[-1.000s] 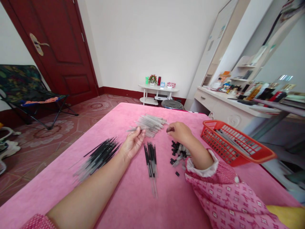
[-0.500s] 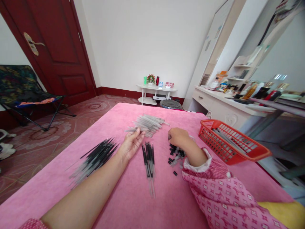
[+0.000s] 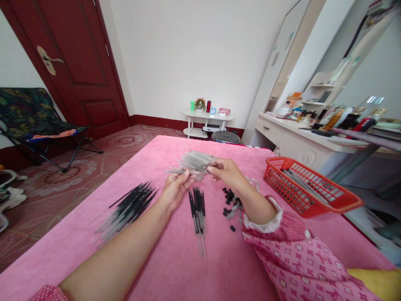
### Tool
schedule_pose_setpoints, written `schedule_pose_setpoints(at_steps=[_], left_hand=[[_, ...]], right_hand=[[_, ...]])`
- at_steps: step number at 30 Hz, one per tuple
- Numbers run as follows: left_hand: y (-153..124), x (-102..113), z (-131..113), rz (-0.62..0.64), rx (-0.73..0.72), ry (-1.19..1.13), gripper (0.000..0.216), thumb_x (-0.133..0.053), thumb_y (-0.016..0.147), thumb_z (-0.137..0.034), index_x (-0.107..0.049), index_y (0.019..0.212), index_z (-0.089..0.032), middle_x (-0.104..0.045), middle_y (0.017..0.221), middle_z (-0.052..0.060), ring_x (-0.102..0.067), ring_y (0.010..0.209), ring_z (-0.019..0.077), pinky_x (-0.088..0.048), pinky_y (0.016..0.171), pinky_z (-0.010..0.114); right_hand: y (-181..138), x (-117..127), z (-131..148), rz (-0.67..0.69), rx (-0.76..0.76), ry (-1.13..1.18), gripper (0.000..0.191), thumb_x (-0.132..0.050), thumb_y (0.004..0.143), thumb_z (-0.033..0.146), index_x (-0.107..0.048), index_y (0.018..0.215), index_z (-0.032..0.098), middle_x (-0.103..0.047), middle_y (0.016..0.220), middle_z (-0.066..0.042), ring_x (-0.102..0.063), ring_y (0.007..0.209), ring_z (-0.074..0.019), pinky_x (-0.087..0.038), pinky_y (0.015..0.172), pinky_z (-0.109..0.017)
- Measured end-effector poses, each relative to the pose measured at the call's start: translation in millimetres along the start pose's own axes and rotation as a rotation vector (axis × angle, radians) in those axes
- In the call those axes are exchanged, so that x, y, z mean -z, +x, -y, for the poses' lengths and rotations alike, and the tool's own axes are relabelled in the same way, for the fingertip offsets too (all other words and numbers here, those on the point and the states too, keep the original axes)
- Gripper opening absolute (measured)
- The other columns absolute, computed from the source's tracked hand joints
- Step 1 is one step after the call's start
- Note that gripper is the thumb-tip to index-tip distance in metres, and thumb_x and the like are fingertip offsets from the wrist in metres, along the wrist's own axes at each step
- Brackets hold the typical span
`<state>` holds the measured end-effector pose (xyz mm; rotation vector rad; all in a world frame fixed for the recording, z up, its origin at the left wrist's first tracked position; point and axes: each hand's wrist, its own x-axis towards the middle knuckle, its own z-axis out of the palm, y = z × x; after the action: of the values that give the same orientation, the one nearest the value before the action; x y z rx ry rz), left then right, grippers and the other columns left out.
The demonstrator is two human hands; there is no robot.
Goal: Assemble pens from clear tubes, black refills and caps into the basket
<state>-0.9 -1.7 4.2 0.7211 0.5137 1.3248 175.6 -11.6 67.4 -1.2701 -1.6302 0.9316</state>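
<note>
My left hand [image 3: 177, 188] pinches a thin grey pen-like stick [image 3: 174, 171] between thumb and fingers, in front of a pile of similar grey sticks [image 3: 196, 158]. Close by on its right, my right hand [image 3: 224, 171] is closed at the fingertips; something small and dark shows there, too small to make out. Below my right wrist lies a heap of small black caps [image 3: 229, 195] mixed with clear-grey pieces. Between my forearms rests a small bunch of black-and-grey sticks [image 3: 197, 209]. A larger bunch of black-and-grey sticks [image 3: 130, 211] lies left of my left forearm.
A pink cloth [image 3: 175, 267] covers the table. An orange-red basket [image 3: 300, 194] with grey sticks in it stands at the right edge. Beyond are a white dressing table [image 3: 282, 133] with bottles, a small white stand [image 3: 206, 115] and a folding chair [image 3: 40, 119].
My right hand has moved left and away from the cap heap, up to the stick in my left hand. My left hand has stayed nearly in place; the view has shifted slightly.
</note>
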Motion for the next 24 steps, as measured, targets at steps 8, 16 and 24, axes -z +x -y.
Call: schedule_pose_setpoints(at_steps=[8, 16, 24], left_hand=[[0.4, 0.4, -0.2, -0.009, -0.016, -0.003, 0.016, -0.074, 0.064, -0.015, -0.066, 0.077, -0.01, -0.07, 0.073, 0.003, -0.066, 0.068, 0.011, -0.053, 0.069, 0.02], [0.1, 0.3, -0.5, -0.017, -0.027, 0.005, 0.015, -0.074, 0.064, -0.015, -0.066, 0.076, -0.01, -0.07, 0.072, 0.004, -0.066, 0.068, 0.0108, -0.054, 0.068, 0.019], [-1.3, -2.6, 0.3, -0.032, -0.037, 0.041, 0.018, -0.075, 0.062, -0.016, -0.066, 0.076, -0.009, -0.07, 0.072, 0.004, -0.066, 0.067, 0.0118, -0.054, 0.067, 0.02]], right_hand=[[-6.6, -9.7, 7.1, 0.006, -0.034, 0.236, 0.02, -0.068, 0.062, 0.026, -0.06, 0.075, 0.012, -0.058, 0.056, 0.002, -0.054, 0.048, -0.0076, -0.048, 0.05, -0.021], [-2.8, -17.5, 0.9, 0.014, 0.007, 0.15, 0.013, -0.063, 0.061, 0.016, -0.059, 0.074, 0.014, -0.06, 0.057, 0.001, -0.059, 0.051, -0.0118, -0.049, 0.05, -0.024], [-3.5, -16.9, 1.0, -0.006, 0.059, 0.051, 0.013, -0.061, 0.063, 0.015, -0.06, 0.075, 0.013, -0.062, 0.059, 0.0, -0.059, 0.053, -0.0129, -0.048, 0.052, -0.025]])
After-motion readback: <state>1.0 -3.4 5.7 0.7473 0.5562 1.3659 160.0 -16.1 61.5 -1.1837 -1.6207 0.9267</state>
